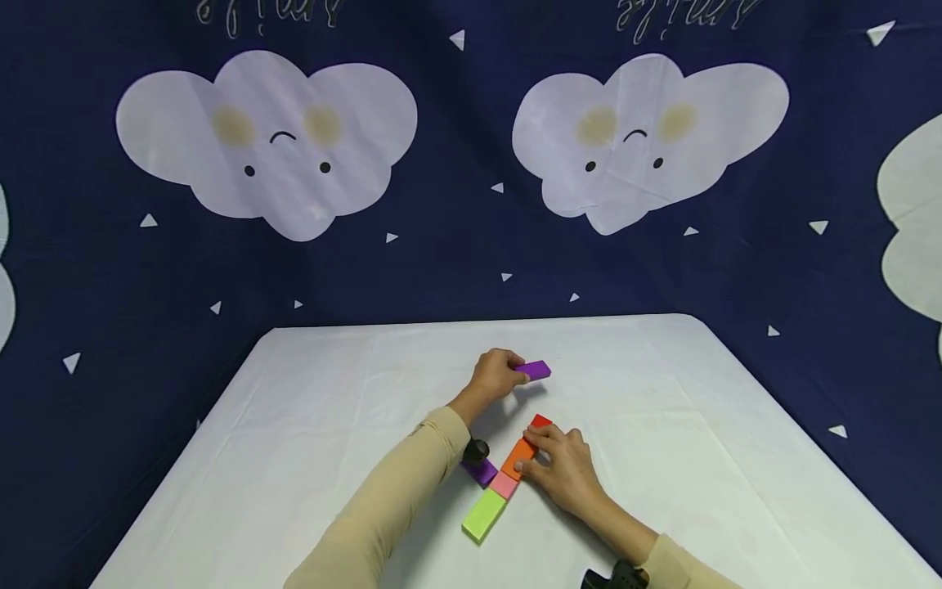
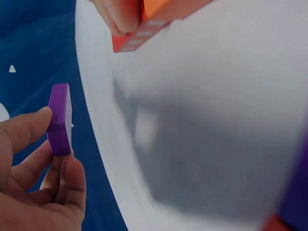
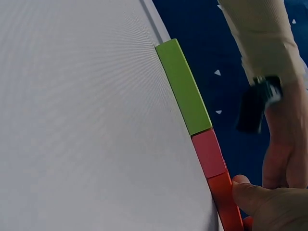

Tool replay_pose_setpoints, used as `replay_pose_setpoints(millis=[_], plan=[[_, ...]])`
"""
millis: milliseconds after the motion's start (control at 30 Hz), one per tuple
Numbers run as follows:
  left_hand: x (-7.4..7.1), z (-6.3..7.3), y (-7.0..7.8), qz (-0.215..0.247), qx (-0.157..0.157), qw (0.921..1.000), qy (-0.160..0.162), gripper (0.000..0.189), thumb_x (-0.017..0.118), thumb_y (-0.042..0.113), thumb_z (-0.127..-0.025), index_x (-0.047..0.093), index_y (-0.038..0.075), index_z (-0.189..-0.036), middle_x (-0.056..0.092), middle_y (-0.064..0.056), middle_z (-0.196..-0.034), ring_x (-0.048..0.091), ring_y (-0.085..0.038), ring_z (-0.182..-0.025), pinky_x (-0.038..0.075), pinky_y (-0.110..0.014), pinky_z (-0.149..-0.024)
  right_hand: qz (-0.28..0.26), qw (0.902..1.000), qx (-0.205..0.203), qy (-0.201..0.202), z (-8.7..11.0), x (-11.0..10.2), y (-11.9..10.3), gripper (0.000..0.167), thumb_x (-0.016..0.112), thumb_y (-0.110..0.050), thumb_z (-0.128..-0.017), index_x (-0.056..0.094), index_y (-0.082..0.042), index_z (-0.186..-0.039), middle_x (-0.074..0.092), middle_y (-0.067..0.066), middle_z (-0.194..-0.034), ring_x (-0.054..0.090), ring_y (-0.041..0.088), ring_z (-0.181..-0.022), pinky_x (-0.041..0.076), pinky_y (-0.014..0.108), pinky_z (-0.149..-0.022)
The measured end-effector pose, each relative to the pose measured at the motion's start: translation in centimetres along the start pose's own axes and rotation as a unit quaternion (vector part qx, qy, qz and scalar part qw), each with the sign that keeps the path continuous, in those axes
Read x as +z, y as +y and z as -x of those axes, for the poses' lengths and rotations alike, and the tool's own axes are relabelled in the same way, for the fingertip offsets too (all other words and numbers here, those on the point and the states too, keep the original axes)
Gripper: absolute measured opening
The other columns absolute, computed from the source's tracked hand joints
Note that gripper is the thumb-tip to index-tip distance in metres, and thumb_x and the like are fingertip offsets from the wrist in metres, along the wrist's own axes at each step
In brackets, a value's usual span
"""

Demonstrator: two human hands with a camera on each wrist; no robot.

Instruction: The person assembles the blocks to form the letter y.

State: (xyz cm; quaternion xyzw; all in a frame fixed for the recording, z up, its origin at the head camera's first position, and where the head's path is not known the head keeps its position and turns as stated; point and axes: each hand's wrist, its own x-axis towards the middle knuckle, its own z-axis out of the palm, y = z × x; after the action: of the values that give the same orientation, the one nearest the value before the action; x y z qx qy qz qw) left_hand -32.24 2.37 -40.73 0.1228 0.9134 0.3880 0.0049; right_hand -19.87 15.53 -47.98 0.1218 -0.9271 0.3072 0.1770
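My left hand [image 1: 495, 375] pinches a purple block [image 1: 536, 370] between thumb and fingers, raised over the table; its shadow falls below. In the left wrist view this purple block [image 2: 58, 120] tilts on edge. Nearer to me, my right hand [image 1: 570, 474] grips an orange block [image 1: 518, 456] with thumb and fingertips. The orange block belongs to a slanting row: a red block [image 1: 540, 421] at the far end, then orange, a pink block [image 1: 504, 485] and a light green block [image 1: 483, 515]. Another purple block [image 1: 482, 472] lies left of the row, partly hidden by the left wrist camera.
All the blocks lie on a white-covered table [image 1: 294, 458]. Behind and beside it hangs a dark blue cloth [image 1: 456, 270] printed with white clouds and small triangles. A black camera [image 1: 477, 449] on my left wrist sits low over the row's left side.
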Motion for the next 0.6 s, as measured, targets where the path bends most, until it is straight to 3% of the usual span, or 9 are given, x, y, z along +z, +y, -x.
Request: replay_pose_setpoints(millis=[333, 600], plan=[[-2.6, 4.2, -2.0, 0.019, -0.005, 0.9991, 0.037, 0.030, 0.074, 0.019, -0.079, 0.071, 0.008, -0.107, 0.068, -0.008, -0.096, 0.058, -0.015, -0.083, 0.046, -0.028, -0.072, 0.004, 1.0000, -0.003, -0.001, -0.1, 0.0, 0.1, 0.048, 0.081, -0.029, -0.068, 0.071, -0.009, -0.111, 0.068, -0.002, -0.112, 0.042, 0.013, -0.077, 0.032, 0.030, -0.071], [-4.2, 8.6, -3.7, 0.056, -0.029, 0.9963, 0.058, 0.030, 0.075, 0.020, -0.079, 0.071, 0.010, -0.107, 0.060, -0.006, -0.091, 0.051, -0.016, -0.082, 0.042, -0.028, -0.072, 0.010, 0.9999, 0.000, -0.011, -0.3, 0.2, 0.1, 0.049, 0.081, -0.030, -0.069, 0.070, -0.010, -0.113, 0.067, -0.003, -0.113, 0.042, 0.013, -0.079, 0.031, 0.030, -0.072]])
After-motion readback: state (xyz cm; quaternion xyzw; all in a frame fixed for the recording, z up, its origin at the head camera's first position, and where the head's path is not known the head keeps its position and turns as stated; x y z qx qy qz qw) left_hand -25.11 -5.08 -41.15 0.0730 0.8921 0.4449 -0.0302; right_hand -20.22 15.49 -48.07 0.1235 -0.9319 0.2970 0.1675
